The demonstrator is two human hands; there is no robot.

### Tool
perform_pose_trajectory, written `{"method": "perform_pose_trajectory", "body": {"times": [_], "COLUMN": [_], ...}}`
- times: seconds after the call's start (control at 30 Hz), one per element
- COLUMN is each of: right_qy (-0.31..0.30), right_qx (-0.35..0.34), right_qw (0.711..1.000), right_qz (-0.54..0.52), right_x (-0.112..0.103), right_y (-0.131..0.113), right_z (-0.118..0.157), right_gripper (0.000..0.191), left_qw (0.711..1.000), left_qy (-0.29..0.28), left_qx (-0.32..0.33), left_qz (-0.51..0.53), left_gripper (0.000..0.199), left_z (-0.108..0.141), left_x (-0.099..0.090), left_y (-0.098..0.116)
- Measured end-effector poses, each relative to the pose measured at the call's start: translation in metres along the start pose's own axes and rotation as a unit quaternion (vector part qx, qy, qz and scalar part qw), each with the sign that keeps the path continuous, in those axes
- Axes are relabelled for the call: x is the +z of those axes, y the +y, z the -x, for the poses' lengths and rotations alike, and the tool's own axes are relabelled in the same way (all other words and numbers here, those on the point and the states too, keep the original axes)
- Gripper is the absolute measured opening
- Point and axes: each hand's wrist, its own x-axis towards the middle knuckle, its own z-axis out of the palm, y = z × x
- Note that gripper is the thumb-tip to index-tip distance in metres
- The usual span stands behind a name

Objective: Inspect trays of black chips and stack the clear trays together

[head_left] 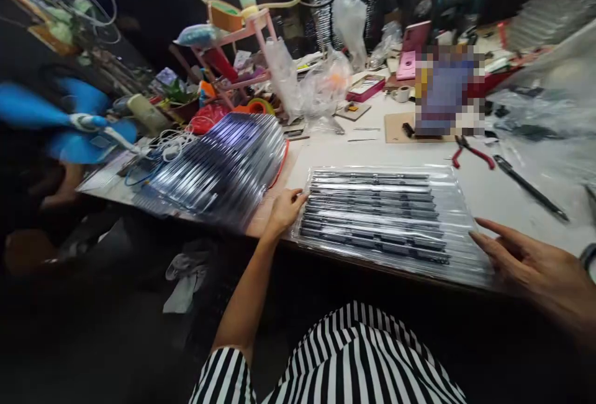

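Observation:
A clear ribbed plastic tray (pixel 460 205) lies at the front edge of the table, with rows of thin dark strips (pixel 372 215) in its grooves. The right part of the tray holds no strips. My left hand (pixel 285 211) grips the tray's left edge, thumb and fingers closed on it. At the opposite edge is my right hand (pixel 535 261), its fingers stretched and apart, the tips touching the plastic. Left of my left hand sits a stack of similar ribbed trays (pixel 218 168), slightly blurred.
A blue fan (pixel 84 121) stands at far left beside tangled white cables (pixel 174 143). Red-handled pliers (pixel 472 152) and a black pen-like tool (pixel 531 187) lie at right. Tweezers (pixel 365 139), a pink box (pixel 366 86) and plastic bags (pixel 326 78) are farther back.

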Motion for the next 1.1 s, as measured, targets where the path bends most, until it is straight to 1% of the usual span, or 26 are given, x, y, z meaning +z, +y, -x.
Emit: {"method": "perform_pose_trajectory", "body": {"times": [0.03,0.1,0.2,0.27,0.33,0.43,0.5,0.57,0.63,0.73,0.8,0.9,0.97,1.03,1.1], "right_qy": [-0.010,-0.045,-0.030,-0.017,-0.015,-0.017,-0.005,0.015,0.033,0.039,0.047,0.077,0.078,0.065,0.054], "right_qx": [0.005,0.030,0.051,0.051,0.049,0.051,0.047,0.011,-0.051,-0.127,-0.168,-0.251,-0.303,-0.332,-0.351], "right_qw": [0.999,0.997,0.997,0.997,0.997,0.996,0.996,0.997,0.993,0.979,0.962,0.917,0.892,0.882,0.879], "right_qz": [0.042,0.047,0.044,0.048,0.059,0.072,0.073,0.078,0.096,0.156,0.211,0.299,0.328,0.329,0.318], "right_x": [0.000,0.001,0.003,0.004,0.006,0.008,0.010,0.013,0.018,0.026,0.031,0.038,0.041,0.044,0.047], "right_y": [0.002,0.001,-0.009,-0.016,-0.019,-0.019,-0.015,-0.010,-0.006,-0.004,-0.007,-0.013,-0.013,-0.009,-0.006], "right_z": [-0.002,-0.008,-0.017,-0.022,-0.026,-0.032,-0.035,-0.038,-0.039,-0.036,-0.031,-0.029,-0.032,-0.039,-0.046], "right_gripper": [0.066,0.072,0.076,0.077,0.077,0.077,0.075,0.070,0.063,0.055,0.050,0.046,0.045,0.047,0.048], "left_qw": [1.000,0.998,0.992,0.989,0.988,0.990,0.989,0.987,0.985,0.982,0.979,0.970,0.963,0.953,0.941], "left_qy": [-0.010,-0.037,-0.082,-0.097,-0.088,-0.041,-0.029,-0.036,-0.041,-0.038,-0.038,-0.043,-0.048,-0.059,-0.071], "left_qx": [0.012,0.033,0.059,0.072,0.078,0.080,0.092,0.111,0.123,0.120,0.107,0.086,0.081,0.082,0.090], "left_qz": [-0.020,-0.050,-0.075,-0.087,-0.099,-0.112,-0.111,-0.107,-0.110,-0.138,-0.171,-0.224,-0.252,-0.286,-0.319], "left_gripper": [0.020,0.020,0.020,0.020,0.023,0.037,0.042,0.040,0.038,0.041,0.043,0.045,0.047,0.054,0.064], "left_z": [-0.001,-0.002,0.002,0.007,0.012,0.016,0.016,0.015,0.015,0.019,0.022,0.028,0.031,0.033,0.033], "left_x": [0.000,-0.003,-0.007,-0.009,-0.008,-0.001,0.004,0.008,0.010,0.011,0.012,0.016,0.019,0.022,0.024], "left_y": [-0.003,-0.004,-0.003,-0.003,-0.005,-0.008,-0.008,-0.007,-0.005,-0.004,-0.002,0.004,0.009,0.012,0.012]}}
